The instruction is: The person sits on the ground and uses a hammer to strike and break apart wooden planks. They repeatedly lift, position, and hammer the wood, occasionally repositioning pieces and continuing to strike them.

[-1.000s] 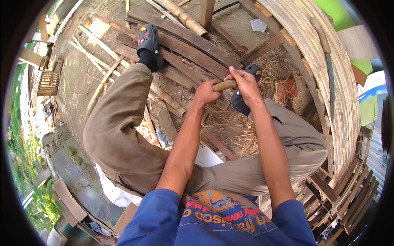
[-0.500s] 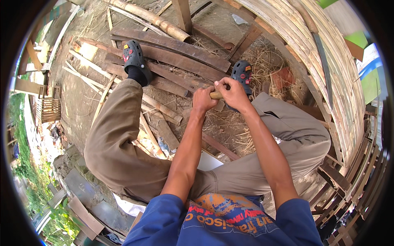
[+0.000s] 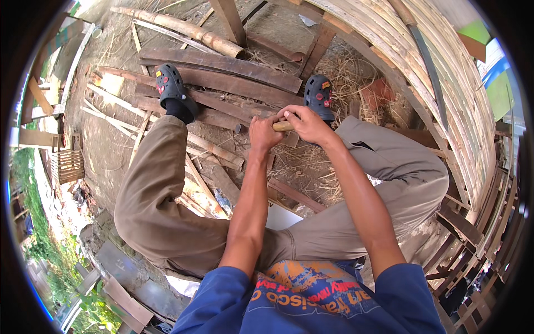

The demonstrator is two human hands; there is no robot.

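A short, light-brown wooden handle (image 3: 283, 126) shows between my two hands, in front of me and over the ground between my feet. My left hand (image 3: 262, 133) is closed around it, hiding most of its length. At its right end, my right hand (image 3: 308, 123) grips it with bent fingers and the thumb on top. Whatever the handle belongs to is hidden by my hands. Just left of my left fist is a small dark round end (image 3: 240, 129); I cannot tell whether it joins the handle or is a board's end.
Dark brown planks (image 3: 222, 69) lie across the ground under my left shoe (image 3: 171, 86). A bamboo pole (image 3: 183, 28) lies beyond them. To the right, a long-bladed machete (image 3: 427, 64) rests on a stack of pale bamboo strips (image 3: 461, 111). A slatted wooden crate (image 3: 68, 165) stands far left.
The view has shifted slightly, so most things sit a little farther left and lower or higher. Both hands keep their hold on the wooden handle; the right fingers have straightened a little along it.
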